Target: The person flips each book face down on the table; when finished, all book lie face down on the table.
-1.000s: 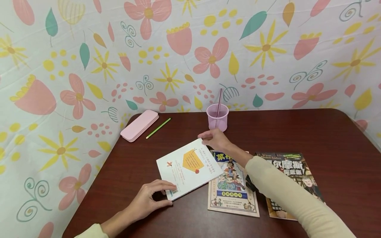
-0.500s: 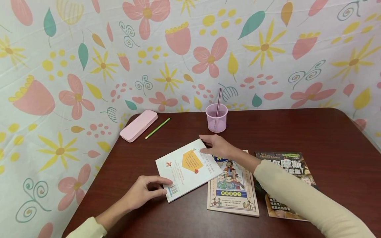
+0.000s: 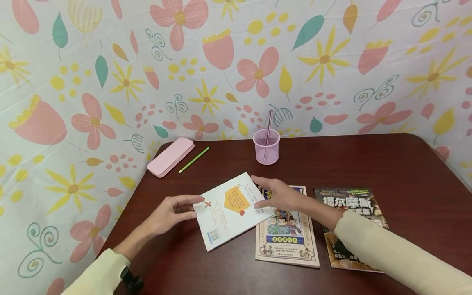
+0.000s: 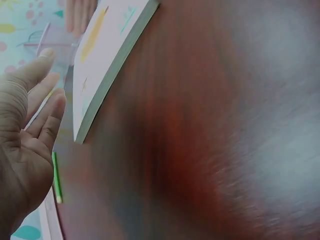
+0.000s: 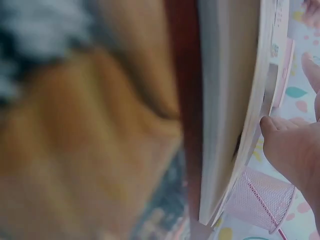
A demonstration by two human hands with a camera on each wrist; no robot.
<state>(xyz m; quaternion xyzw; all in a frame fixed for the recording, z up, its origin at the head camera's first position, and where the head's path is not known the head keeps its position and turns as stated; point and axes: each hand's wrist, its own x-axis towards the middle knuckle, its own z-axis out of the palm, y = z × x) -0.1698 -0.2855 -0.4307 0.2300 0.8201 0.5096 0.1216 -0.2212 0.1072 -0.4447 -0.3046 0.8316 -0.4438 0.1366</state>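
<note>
A white book (image 3: pixel 225 229) with an orange badge and a barcode lies tilted in the head view, its right corner over a blue-and-cream illustrated book (image 3: pixel 287 250). My left hand (image 3: pixel 173 213) is at the white book's left edge, fingers stretched toward it; the left wrist view shows this hand (image 4: pixel 30 110) beside the book (image 4: pixel 107 55), nothing gripped. At the upper right edge is my right hand (image 3: pixel 282 194), thumb over the cover and fingers extended. Whether it touches the book is unclear. In the right wrist view, that hand (image 5: pixel 295 145) shows beside page edges.
A dark-covered book (image 3: pixel 341 254) lies to the right, partly under the right sleeve (image 3: pixel 391 246). Toward the back stand a pink mesh cup (image 3: pixel 267 151) holding a striped stick, a green pencil (image 3: pixel 194 160) and a pink case (image 3: pixel 171 157). A patterned cloth (image 3: pixel 221 82) hangs behind the table.
My left hand has moved from the barcode corner up along the left edge of the white book. The right hand has shifted slightly right and nearer. The white book has hardly moved.
</note>
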